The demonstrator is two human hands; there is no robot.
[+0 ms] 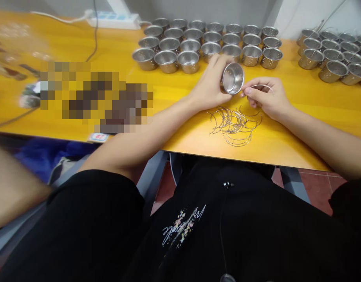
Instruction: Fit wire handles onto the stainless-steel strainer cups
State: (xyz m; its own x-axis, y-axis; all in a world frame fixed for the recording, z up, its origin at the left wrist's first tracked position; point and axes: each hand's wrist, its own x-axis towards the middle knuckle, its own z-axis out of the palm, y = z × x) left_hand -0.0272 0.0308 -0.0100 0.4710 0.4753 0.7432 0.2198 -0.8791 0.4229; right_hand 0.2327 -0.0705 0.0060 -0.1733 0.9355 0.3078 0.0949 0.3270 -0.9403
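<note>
My left hand [211,84] is wrapped round a small steel cup [233,79], its open mouth tilted toward me. Just right of that cup, my right hand [265,96] pinches a thin curved wire handle [264,85] between thumb and fingers. One end of the wire lies close to the cup's rim; whether they touch I cannot tell. Below both hands, a loose pile of similar curved wire handles [235,121] lies on the yellow table [192,133].
Rows of perforated steel cups [188,62] stand behind my hands. More cups [333,71], some with wires at their tops, are grouped at the far right. A white power strip [114,20] lies at the back left. Another person's arm [16,188] is at the left edge.
</note>
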